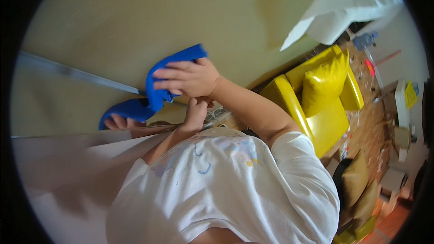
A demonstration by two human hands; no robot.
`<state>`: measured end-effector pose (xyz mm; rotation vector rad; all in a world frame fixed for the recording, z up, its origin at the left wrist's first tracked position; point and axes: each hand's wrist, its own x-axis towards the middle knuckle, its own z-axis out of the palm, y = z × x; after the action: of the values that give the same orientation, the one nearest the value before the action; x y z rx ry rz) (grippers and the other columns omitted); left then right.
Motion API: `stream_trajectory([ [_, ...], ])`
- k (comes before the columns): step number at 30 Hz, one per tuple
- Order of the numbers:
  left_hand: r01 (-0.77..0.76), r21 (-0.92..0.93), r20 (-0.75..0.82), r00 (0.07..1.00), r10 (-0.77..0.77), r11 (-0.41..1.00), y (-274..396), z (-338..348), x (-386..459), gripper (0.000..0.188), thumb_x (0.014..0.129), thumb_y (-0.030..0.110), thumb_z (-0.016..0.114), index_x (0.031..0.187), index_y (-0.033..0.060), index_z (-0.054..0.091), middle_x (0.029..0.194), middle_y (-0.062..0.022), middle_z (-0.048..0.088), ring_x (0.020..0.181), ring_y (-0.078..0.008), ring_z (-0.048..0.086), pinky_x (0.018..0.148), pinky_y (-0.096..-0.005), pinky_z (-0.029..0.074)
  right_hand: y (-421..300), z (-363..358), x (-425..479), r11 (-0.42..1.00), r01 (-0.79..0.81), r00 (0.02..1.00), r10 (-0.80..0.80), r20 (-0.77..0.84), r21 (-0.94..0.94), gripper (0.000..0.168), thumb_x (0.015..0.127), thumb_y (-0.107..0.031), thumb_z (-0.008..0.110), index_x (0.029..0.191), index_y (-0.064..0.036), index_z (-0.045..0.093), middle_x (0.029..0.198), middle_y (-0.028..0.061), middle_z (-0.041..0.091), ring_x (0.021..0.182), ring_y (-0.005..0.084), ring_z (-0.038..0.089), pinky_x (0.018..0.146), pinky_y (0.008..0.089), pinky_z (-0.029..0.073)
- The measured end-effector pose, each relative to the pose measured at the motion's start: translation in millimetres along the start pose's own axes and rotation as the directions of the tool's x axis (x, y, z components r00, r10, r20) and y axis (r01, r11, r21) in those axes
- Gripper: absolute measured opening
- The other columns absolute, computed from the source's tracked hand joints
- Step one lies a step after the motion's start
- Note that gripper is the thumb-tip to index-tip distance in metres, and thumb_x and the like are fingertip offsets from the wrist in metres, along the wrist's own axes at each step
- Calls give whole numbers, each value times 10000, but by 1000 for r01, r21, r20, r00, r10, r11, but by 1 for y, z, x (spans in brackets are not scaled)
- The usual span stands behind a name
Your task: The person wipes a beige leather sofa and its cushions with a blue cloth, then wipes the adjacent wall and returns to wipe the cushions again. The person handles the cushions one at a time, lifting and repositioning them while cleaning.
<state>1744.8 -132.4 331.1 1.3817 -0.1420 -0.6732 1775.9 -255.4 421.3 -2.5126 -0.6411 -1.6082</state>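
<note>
My right hand (190, 77) presses a blue cloth (156, 78) against a beige wall surface (162, 10), fingers spread over it. The cloth bends around the fingers, beside a metal strip (101, 82) on the wall. Just below, my left hand (196, 113) is curled near the right wrist; my right hand partly covers it, so I cannot tell what it grips. A glossy panel (67, 137) lies close to my left arm. A second image of the blue cloth and fingers (120, 122) appears beyond its edge, seemingly a reflection.
To my right stands a yellow armchair (325, 125) with a yellow cushion (323, 86). White fabric (339, 17) hangs at upper right, near a blue water bottle (364, 41). Brown cushions (356, 178) and a small grey stool (393, 179) are farther right, with scattered bits on the wooden floor (368, 135).
</note>
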Motion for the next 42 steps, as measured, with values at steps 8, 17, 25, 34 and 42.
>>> stream_trajectory([
  [8,-190,-96,-197,966,168,977,27,1,-6,141,994,147,570,1028,25,633,826,-17,601,726,-92,546,670,-240,458,113,-31,-93,921,-387,912,373,-169,-54,324,810,-508,608,939,-228,707,1466,207,411,1447,474,185,1079,754,31],
  [17,-397,-349,-530,830,170,849,51,33,-12,177,1008,136,539,1142,28,582,953,-56,619,796,-135,580,707,-275,485,13,-8,-9,987,23,1000,-20,-21,161,434,795,-498,637,1223,-433,619,1399,-75,500,1212,227,465,792,573,410],
  [25,-280,-72,-217,941,259,957,39,33,-11,156,1005,135,546,1037,12,636,844,-42,606,762,-116,551,699,-261,456,138,-27,-77,953,-283,908,232,-349,-104,337,776,-481,575,1077,-347,650,1375,67,529,1240,349,453,1011,668,204],
  [34,-160,-40,-225,963,147,986,19,37,-12,158,1006,120,529,1054,11,633,860,-41,604,767,-124,553,702,-270,460,173,-16,-163,349,-848,253,928,-275,399,769,896,-592,508,1419,-45,376,1492,216,365,1332,367,391,1141,438,267],
  [42,-129,-162,-208,974,94,978,9,47,-4,161,1002,139,541,1065,26,637,882,-29,599,783,-123,551,718,-273,459,37,2,-157,831,-552,831,541,128,71,321,688,-303,690,976,-164,665,1502,292,255,1370,579,187,985,818,124],
])
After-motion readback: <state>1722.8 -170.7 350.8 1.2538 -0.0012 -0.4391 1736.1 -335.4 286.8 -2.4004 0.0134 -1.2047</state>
